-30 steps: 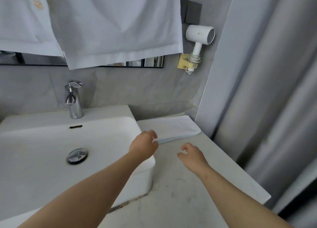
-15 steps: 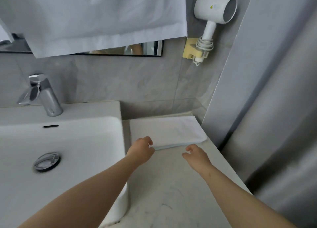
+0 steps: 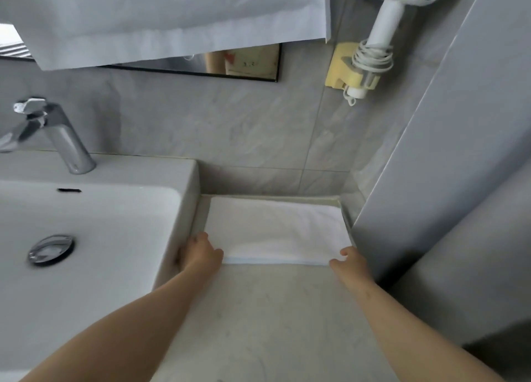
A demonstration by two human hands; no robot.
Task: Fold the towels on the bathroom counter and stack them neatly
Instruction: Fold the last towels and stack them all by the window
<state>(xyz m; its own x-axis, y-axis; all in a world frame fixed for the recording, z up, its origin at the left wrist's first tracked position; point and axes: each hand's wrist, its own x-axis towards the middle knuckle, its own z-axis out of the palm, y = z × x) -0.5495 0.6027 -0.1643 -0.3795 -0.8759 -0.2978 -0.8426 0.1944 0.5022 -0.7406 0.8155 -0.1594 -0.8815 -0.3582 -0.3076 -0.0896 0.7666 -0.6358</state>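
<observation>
Two bare forearms reach over a pale marble desk (image 3: pixel 273 318). The left hand (image 3: pixel 201 254) seems to curl its fingers round the near left corner of a folded white towel (image 3: pixel 275 229), though the hand hides the hold. The right hand (image 3: pixel 349 265) pinches the near right corner, thumb on top. The towel lies flat at the desk's back, between a white sink (image 3: pixel 184 198) and a grey wall. Beyond are a chrome tap (image 3: pixel 66 143), a mirror (image 3: pixel 244 65), a hanging cloth (image 3: pixel 172 17) and a wall-mounted hair dryer (image 3: pixel 385 17).

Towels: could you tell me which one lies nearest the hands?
The folded towel on the counter; left hand and right hand at its near corners. The hanging towel is overhead.
</observation>
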